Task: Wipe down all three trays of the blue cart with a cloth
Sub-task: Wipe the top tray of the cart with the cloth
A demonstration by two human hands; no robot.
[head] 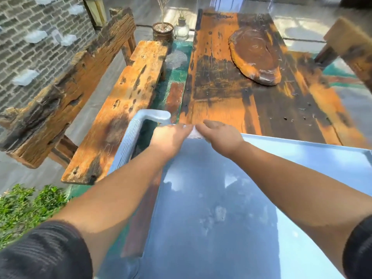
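Black sleeves [46, 250] lead to both hands, left hand [170, 138] and right hand [220, 135], whose fingers pinch a white cloth [194, 133] at the top tray's [221, 198] far edge.

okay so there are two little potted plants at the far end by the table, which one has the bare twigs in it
The dark patterned pot on the left, next to the bench end. Thin leafless twigs rise from it. The pale rounded pot to its right holds a small green-leaved plant instead.
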